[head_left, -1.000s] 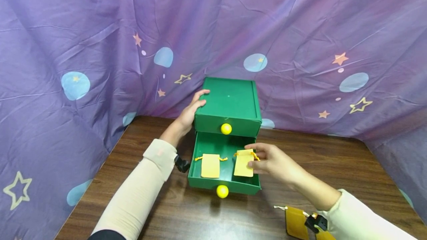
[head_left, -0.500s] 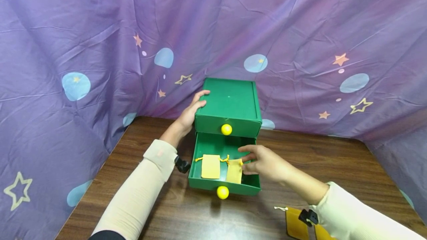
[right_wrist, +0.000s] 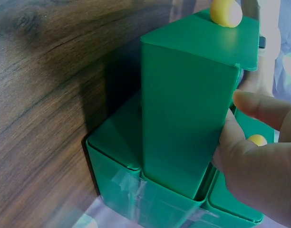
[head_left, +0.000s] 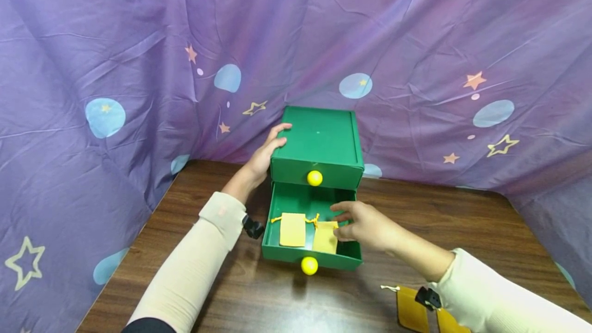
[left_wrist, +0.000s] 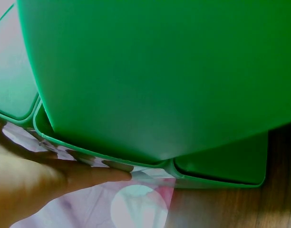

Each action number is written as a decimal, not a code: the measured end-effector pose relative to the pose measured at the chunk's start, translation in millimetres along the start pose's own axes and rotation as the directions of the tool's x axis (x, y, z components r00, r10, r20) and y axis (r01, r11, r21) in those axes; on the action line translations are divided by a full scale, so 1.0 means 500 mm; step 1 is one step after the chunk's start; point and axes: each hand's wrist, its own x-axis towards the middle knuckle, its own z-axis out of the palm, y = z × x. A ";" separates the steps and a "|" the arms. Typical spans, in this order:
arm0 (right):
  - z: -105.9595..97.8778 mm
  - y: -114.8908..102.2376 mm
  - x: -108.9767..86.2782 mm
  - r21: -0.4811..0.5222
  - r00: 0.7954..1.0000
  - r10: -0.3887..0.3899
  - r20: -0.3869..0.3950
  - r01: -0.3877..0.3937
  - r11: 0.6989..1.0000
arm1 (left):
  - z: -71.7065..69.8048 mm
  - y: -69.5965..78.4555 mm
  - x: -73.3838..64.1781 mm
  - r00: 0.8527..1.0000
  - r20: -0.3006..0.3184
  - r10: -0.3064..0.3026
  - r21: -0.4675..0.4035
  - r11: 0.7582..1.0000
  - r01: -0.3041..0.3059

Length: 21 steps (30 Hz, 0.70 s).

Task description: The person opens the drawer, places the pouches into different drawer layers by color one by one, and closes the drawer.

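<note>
A green drawer cabinet (head_left: 319, 137) stands on the wooden table, with its lower drawer (head_left: 277, 204) pulled out. Two yellow drawstring pouches lie in that drawer: the left pouch (head_left: 292, 230) flat, the right pouch (head_left: 325, 238) beside it, slightly askew. My left hand (head_left: 261, 158) rests along the cabinet's left side, its thumb straight against the wall in the left wrist view. Reaching over the drawer's right wall, my right hand (head_left: 367, 225) has its thumb at the right pouch's edge, fingers spread apart. In the right wrist view the drawer wall (right_wrist: 188, 114) hides the pouches.
Darker mustard pouches (head_left: 411, 310) lie at the table's front right, partly under the right sleeve. Yellow ball knobs, an upper knob (head_left: 315, 178) and a lower knob (head_left: 309, 265), stick out of the drawer fronts. A purple patterned curtain (head_left: 393, 40) hangs behind the table.
My right hand has moved left over the drawer, bringing the right pouch down beside the left one, and its fingers have loosened from it. The left hand stays in place.
</note>
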 end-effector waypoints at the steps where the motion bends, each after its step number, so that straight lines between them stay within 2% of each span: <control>1: 0.000 -0.001 -0.001 -0.020 1.000 -0.001 -0.003 0.001 1.000 | 0.000 0.000 0.000 1.000 0.001 0.001 0.001 1.000 -0.001; 4: -0.001 -0.005 -0.003 -0.115 1.000 -0.014 -0.015 0.013 0.993 | 0.000 0.000 0.000 1.000 0.001 0.002 -0.003 1.000 -0.002; 7: 0.000 -0.008 -0.004 -0.224 0.999 -0.029 -0.034 0.021 0.974 | 0.001 -0.001 0.001 1.000 -0.001 -0.002 -0.006 1.000 0.002; 10: 0.001 -0.010 -0.004 -0.283 0.998 -0.038 -0.040 0.026 0.959 | 0.001 -0.001 0.001 1.000 -0.004 -0.006 -0.004 1.000 0.006; 18: 0.000 -0.023 -0.009 -0.326 0.997 -0.056 -0.059 0.034 0.945 | 0.002 -0.002 0.001 1.000 -0.005 -0.005 -0.001 1.000 0.005; 21: -0.001 -0.028 -0.015 -0.304 0.996 -0.068 -0.056 0.047 0.951 | 0.002 -0.001 0.000 1.000 -0.005 -0.002 0.003 1.000 0.002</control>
